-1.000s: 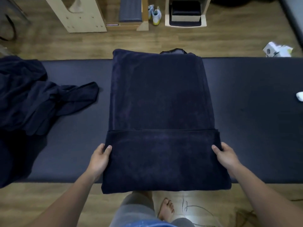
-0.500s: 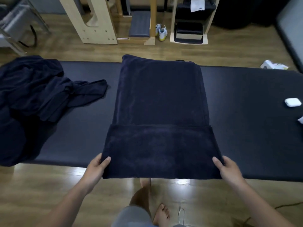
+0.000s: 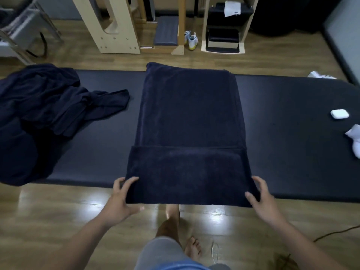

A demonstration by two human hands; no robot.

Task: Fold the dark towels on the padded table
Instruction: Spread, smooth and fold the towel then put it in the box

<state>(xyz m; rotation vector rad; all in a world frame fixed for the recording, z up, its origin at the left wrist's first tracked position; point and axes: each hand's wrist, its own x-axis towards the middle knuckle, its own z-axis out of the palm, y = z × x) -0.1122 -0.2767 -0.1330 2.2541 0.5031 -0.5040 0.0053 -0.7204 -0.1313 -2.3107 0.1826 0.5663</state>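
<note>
Head view: we see one dark navy terry towel [image 3: 191,117] lying lengthwise across the black padded table [image 3: 292,152], about midway along the table's length. The towel forms a long, flat rectangle with a soft, matt pile. Its far end reaches the table's far edge. Its near end is doubled back on itself as a broad band, and the band's upper edge runs straight across the full width. The band is a little wider than the layer beneath it and juts past the table's near edge, over the glossy wooden floor [image 3: 58,211].

The left hand [image 3: 121,199] grips the near left corner of the towel, with the fingers spread along the side edge and the thumb below the near edge. The right hand [image 3: 263,201] holds the near right corner, with the thumb on the top surface and the fingers curled beside the side edge. Both hands are partly closed around the cloth.

A crumpled heap of dark navy cloth [image 3: 44,106] lies on the table's left end, apart from the flat towel, with one tongue reaching toward it. The picture's left border cuts the heap off, and we cannot tell how many pieces it holds. We also cannot count the layers in the flat towel. The parts of the fingers under each corner are hidden.

A small white rounded case [image 3: 339,114] rests on the table's right end. Near it, a white crumpled item [image 3: 355,141] is cut off by the right border, and we cannot identify it
</note>
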